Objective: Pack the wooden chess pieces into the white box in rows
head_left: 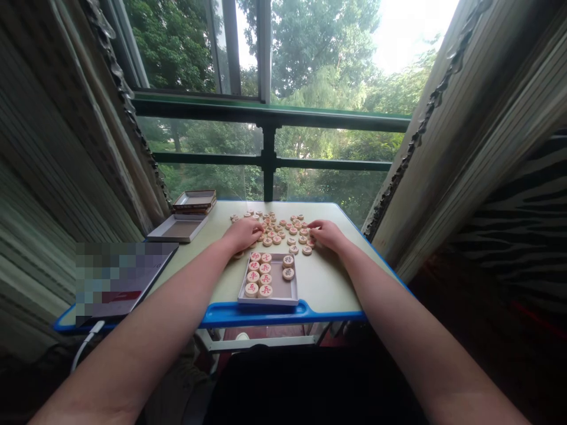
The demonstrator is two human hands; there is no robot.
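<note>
Several round wooden chess pieces [283,227] with red or dark characters lie scattered on the far half of a small pale table [325,277]. My left hand [243,232] rests on the left side of the pile, fingers curled over pieces. My right hand [325,233] lies on the right side, fingers bent and touching pieces. Whether either hand grips a piece is hidden. Near the front edge, a shallow grey tray [283,292] holds several pieces in rows.
A flat box [195,200] sits on an open lid [177,229] at the table's back left. A dark tablet [119,277] with a white cable lies at the left front. Curtains hang on both sides, and a window with a green rail stands behind.
</note>
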